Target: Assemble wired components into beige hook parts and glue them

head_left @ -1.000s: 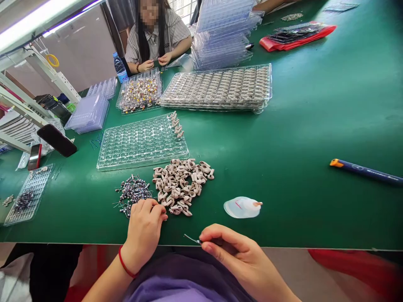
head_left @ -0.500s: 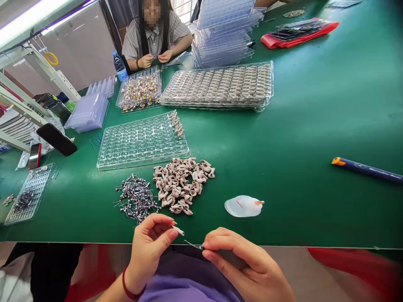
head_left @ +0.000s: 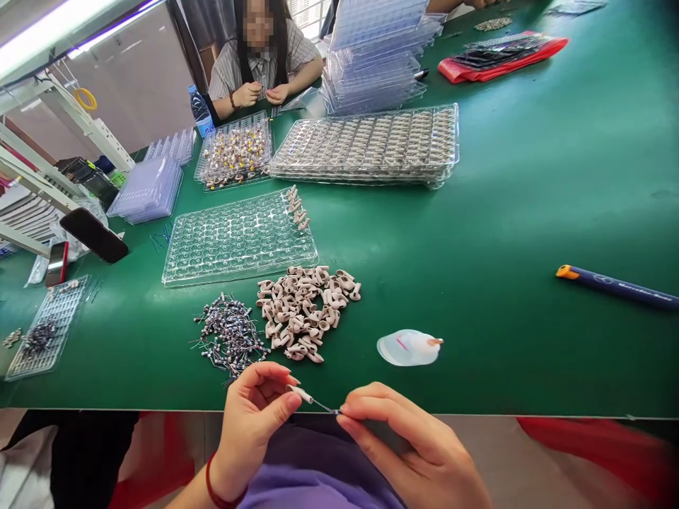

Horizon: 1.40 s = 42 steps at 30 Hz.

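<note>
At the table's near edge my left hand (head_left: pixel 254 413) pinches a small beige sleeve piece (head_left: pixel 300 393) between thumb and fingers. My right hand (head_left: pixel 408 442) pinches a small wired component (head_left: pixel 325 406) whose thin lead points left and meets the end of the beige piece. Just beyond my hands lie a pile of beige sleeve pieces (head_left: pixel 305 309) and a pile of dark wired components (head_left: pixel 228 336). Behind these sits a clear cell tray (head_left: pixel 238 240) with a few beige pieces at its far right corner.
A small white squeeze bottle (head_left: pixel 409 348) lies right of the piles; a blue and orange pen (head_left: pixel 615 286) lies far right. Stacked filled trays (head_left: pixel 371 145), empty tray stacks (head_left: pixel 376 53) and a red bag (head_left: pixel 498 60) stand behind. Another person (head_left: pixel 262 60) works opposite. A phone (head_left: pixel 93 235) lies left.
My left hand lifted a beige piece from the pile and brought it toward my right hand. The piece and the component's lead were apart half a second ago and now meet.
</note>
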Motion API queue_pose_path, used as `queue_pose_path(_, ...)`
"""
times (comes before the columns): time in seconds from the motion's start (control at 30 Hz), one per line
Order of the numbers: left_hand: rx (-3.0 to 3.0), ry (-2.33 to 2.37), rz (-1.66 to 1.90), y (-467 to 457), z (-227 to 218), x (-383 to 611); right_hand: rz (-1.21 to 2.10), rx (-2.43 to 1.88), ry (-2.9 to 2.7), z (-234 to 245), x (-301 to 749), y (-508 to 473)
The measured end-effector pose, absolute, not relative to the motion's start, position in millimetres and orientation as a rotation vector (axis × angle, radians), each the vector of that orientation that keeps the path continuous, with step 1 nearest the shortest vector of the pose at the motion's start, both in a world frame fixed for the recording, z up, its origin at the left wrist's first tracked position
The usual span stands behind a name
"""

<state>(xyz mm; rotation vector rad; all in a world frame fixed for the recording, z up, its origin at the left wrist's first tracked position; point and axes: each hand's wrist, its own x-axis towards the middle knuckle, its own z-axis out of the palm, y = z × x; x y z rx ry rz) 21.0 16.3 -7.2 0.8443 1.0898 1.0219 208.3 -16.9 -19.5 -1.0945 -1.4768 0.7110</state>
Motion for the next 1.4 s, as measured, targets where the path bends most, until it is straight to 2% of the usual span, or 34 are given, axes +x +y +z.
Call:
queue_pose_path(0.3, 0.869, 1.064, 1.031, 16, -7, 22, 0.7, -1.092, -1.506, -19, 210, -18)
queue_pose_path(0.7, 1.304, 1.074, 1.025, 15, -2, 23, 0.745, -1.096, -1.504, -18, 208, -17)
queue_pose_path(1.0, 1.264, 1.046, 0.954, 14, -2, 23, 0.756, -1.082, -1.436, -18, 208, -14)
queue_pose_path(1.2, 1.184, 1.087, 0.881, 11, -2, 26, 0.988, -1.289, -1.295, -26, 209, -20)
queue_pose_path(1.4, 1.383, 1.152, 0.941, 8, -1, 28, 0.901, -1.356, -1.329, -32, 204, -23)
